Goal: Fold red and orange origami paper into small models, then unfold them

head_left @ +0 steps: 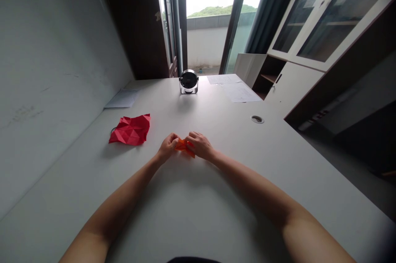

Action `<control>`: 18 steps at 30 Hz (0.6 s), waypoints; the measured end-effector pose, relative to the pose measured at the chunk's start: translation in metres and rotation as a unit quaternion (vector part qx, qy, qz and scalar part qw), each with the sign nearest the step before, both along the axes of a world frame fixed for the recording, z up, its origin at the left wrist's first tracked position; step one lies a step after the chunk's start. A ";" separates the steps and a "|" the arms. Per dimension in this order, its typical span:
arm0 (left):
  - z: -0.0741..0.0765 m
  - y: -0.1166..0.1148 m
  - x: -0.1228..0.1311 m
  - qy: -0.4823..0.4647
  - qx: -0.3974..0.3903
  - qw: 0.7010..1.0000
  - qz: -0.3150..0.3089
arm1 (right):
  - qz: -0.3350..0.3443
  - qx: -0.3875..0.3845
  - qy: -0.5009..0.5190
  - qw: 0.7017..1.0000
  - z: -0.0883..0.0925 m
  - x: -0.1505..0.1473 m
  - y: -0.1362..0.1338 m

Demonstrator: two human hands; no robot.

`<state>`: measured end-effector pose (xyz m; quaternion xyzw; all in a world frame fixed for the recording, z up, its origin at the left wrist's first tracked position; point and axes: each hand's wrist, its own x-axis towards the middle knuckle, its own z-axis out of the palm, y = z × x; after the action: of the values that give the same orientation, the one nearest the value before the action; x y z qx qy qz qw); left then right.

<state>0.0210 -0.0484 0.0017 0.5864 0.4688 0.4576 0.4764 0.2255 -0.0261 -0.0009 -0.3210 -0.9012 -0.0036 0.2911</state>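
Between my two hands is a small piece of folded orange paper (182, 145), just over the middle of the white table. My left hand (168, 146) pinches its left end between thumb and fingers. At the other end my right hand (199, 145) is closed on the paper, its fingers covering part of the folds. A pointed orange corner sticks out below the right fingers. To the left of my left hand lies a creased sheet of red paper (131, 130), partly unfolded, with a dark loop showing at its left edge.
A round black device on a metal stand (188, 81) is at the table's (198, 213) far side. White sheets (239, 89) lie at the back right, another paper (122, 98) by the left wall. A cable hole (257, 119) is at right. Beyond stands an open cabinet (267, 74).
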 end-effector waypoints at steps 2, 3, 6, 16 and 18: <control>0.002 -0.001 0.000 -0.018 -0.028 0.999 -0.010 | 0.007 0.017 -0.008 1.000 0.000 -0.001 -0.001; 0.003 -0.002 0.000 -0.027 -0.038 0.999 -0.016 | 0.011 0.021 -0.005 1.000 0.000 -0.002 -0.001; 0.007 -0.003 -0.003 -0.040 -0.047 0.998 -0.033 | 0.017 0.011 0.022 1.000 0.000 -0.003 0.000; 0.020 -0.009 -0.001 -0.038 -0.029 0.994 -0.100 | 0.008 0.000 0.037 0.999 0.003 0.002 0.002; 0.017 -0.009 0.000 -0.035 -0.030 0.994 -0.100 | 0.012 -0.003 0.041 0.999 0.004 0.002 0.002</control>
<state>0.0213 -0.0577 0.0184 0.5992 0.4042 0.4137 0.5536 0.2274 -0.0243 0.0027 -0.3113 -0.8923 0.0160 0.3266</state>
